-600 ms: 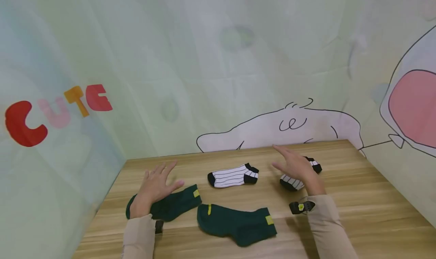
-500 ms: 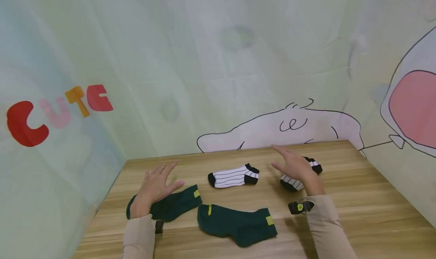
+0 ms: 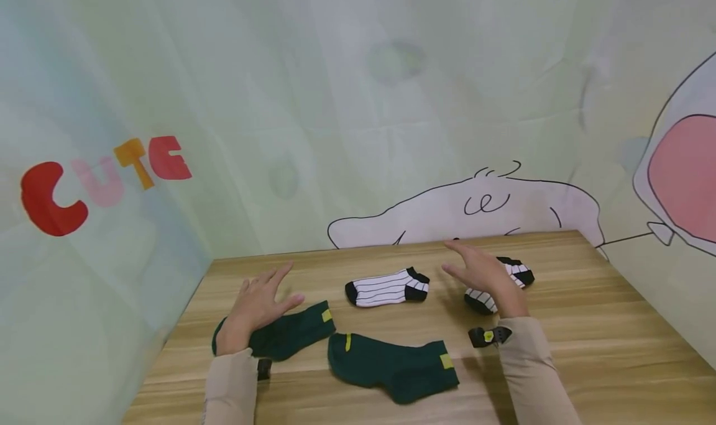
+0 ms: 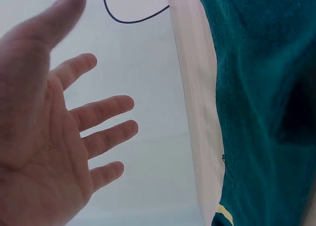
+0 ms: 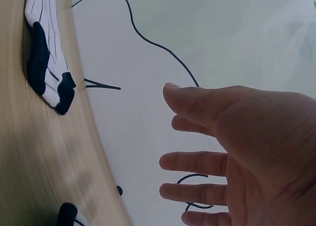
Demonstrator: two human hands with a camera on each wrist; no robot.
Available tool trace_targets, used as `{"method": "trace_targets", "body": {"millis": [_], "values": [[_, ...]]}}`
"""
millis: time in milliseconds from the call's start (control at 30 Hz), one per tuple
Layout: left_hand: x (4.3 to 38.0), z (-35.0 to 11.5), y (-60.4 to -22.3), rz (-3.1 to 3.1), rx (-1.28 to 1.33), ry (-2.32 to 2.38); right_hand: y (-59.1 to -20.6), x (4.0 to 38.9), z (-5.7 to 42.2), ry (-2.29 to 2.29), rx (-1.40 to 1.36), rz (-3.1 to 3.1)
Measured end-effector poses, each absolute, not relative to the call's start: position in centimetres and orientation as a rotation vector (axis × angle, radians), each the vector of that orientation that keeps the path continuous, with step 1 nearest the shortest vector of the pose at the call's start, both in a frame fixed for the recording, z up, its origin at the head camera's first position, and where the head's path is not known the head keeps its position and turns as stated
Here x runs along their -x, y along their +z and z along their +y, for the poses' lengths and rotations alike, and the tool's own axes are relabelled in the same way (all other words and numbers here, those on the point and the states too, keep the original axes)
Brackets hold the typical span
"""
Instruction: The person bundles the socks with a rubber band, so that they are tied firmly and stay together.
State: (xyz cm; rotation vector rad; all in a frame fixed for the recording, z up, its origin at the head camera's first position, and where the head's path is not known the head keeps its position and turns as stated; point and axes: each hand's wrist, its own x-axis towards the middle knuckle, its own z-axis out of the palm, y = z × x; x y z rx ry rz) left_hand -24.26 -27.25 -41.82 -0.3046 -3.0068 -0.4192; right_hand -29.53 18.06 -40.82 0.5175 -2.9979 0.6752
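Note:
My left hand hovers over a dark green sock at the left, fingers spread and holding nothing. In the left wrist view the left palm faces the camera, with the green sock large beside it. My right hand hangs over a white striped sock with black toe and cuff, partly covering it; its fingers are straight and grip nothing. Between the hands lies a matching striped sock. Closer to me is a second dark green sock with yellow marks, lying flat.
All the socks lie on a wood-grain table. A pale printed backdrop rises behind the table's far edge and along its left side. Each wrist carries a small black strap camera, such as the right one.
Both hands keep nearly the same open pose over the socks. The whole head view has shifted slightly to the right; the socks have not moved on the table.

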Motion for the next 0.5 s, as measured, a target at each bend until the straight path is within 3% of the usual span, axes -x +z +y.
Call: {"method": "trace_targets", "body": {"millis": [500], "values": [[24.2,-27.6,-41.8,-3.001,0.319,-0.409,-40.0,29.9,15.8,0.774,-0.551,-2.973]]}}
